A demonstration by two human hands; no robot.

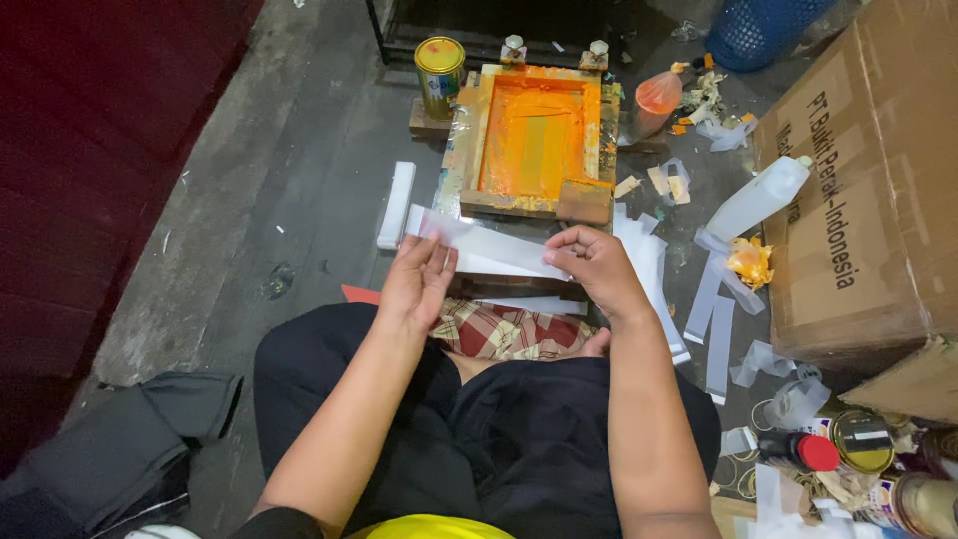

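Observation:
I hold a stack of white paper strips [489, 248] between both hands, just in front of a wooden screen-printing frame [469, 130] whose mesh is covered in orange ink. My left hand [417, 282] grips the strips' left part, fingers spread along them. At the right end my right hand [594, 265] pinches the strips with thumb and fingers. My legs, in dark clothing, are crossed below, with a plaid cloth [509, 331] on my lap.
A yellow-lidded tin [439, 70] stands left of the frame. A white bar [396, 205] lies on the floor. To the right are loose white strips [714, 309], a white plastic bottle [760, 198], a cardboard box [878, 180], an orange-stained bag [657, 95] and several tins [863, 441].

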